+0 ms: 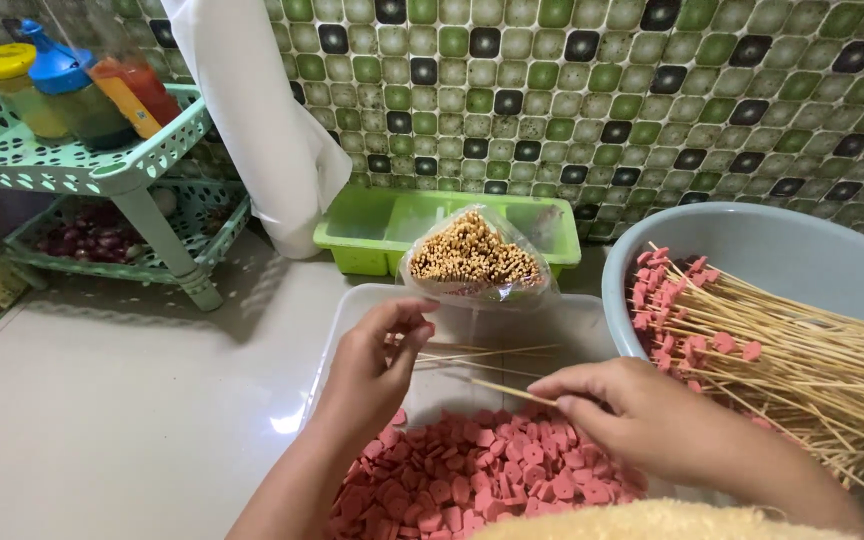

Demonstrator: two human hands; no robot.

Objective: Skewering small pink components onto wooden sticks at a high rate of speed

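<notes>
Pink slices (472,470): heap of small sausage pieces in white tray (572,320), near centre, under both hands.
R hand (632,405): closed, pinching one bamboo skewer (507,391) by thumb + fingers; skewer points left, over the slices.
L hand (377,365): fingers curled, tips pinched together above tray, left of skewer tip; cannot tell if anything's held betw. them.
Loose sticks (482,352): few bare ones lying in tray, just far of the hands.
Bag (474,258): clear plastic, full of skewers seen end-on, at far edge of tray, in front of green bin (372,235).
Bowl (752,250): grey-blue, right side; holds many finished skewers (802,370), pink pieces at their left ends, sticks fanning to the right.
Rack (72,160): mint-green, 2 tiers, far left; bottles w/ yellow + blue caps on top, dark red round things on lower tier.
White cloth (252,120): hangs by wall, betw. rack + bin.
Wall: green/black/cream mosaic tile, far side.
Table (122,400): pale, glossy, left of tray.
</notes>
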